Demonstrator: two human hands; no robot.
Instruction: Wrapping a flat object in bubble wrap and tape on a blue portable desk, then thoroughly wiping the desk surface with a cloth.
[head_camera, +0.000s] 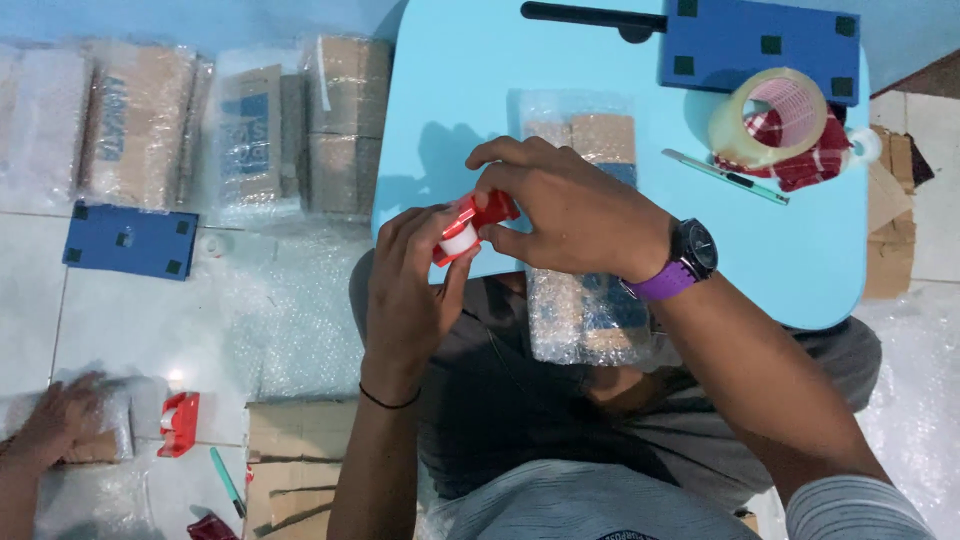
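Gripping a small red tape dispenser (468, 226) between left hand (410, 290) and right hand (570, 215), the tape end is being worked loose above the bubble-wrapped parcel (585, 300) on the pale blue surface (450, 90), so a steady pull is likely needed.

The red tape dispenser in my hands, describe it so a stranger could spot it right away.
Find the light blue table; at its near edge the left hand and right hand meet. Between them sits the small red tape dispenser with a white roll. Another red one lies untouched on the floor.
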